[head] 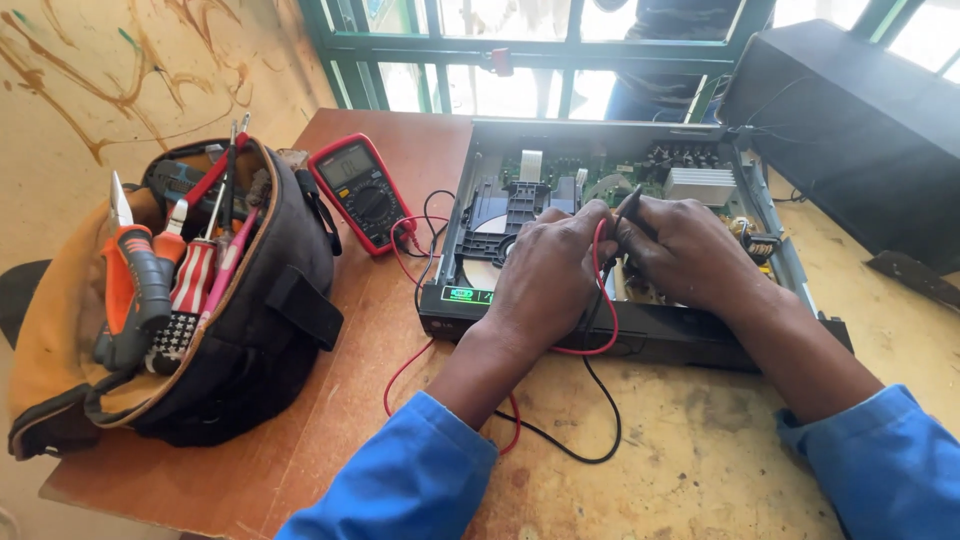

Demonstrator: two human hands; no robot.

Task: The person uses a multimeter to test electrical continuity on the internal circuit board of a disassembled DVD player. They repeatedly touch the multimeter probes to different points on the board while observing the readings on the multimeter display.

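Nearest the camera, two blue sleeves (400,480) enter from the lower edge. A red lead (405,370) and a black lead (590,440) loop loosely over the bench (700,470), with slack that appears to let the probes move freely.

The left hand (545,275) rests over the front half of the opened player (640,330). Its grip is pressed together around the red lead, which emerges between thumb and fingers; the red probe tip is hidden beneath the hand. The right hand (690,250) pinches the black probe (630,205), angled down toward the board. The contact point is concealed by the fingers.

The player sits with its cover off, lit display facing the person, so the disc tray (490,225) and circuit board (660,180) are open from above. Individual components are too small to identify.

To the left, a multimeter (362,192) lies face up, tilted toward the person for reading; its display is not legible. A tool bag (260,330) stands open with screwdriver and plier handles upward, within reach.

Beyond, a black box (850,120) is cut off at the right edge. Behind the green window frame (540,45), another person is only partly visible.
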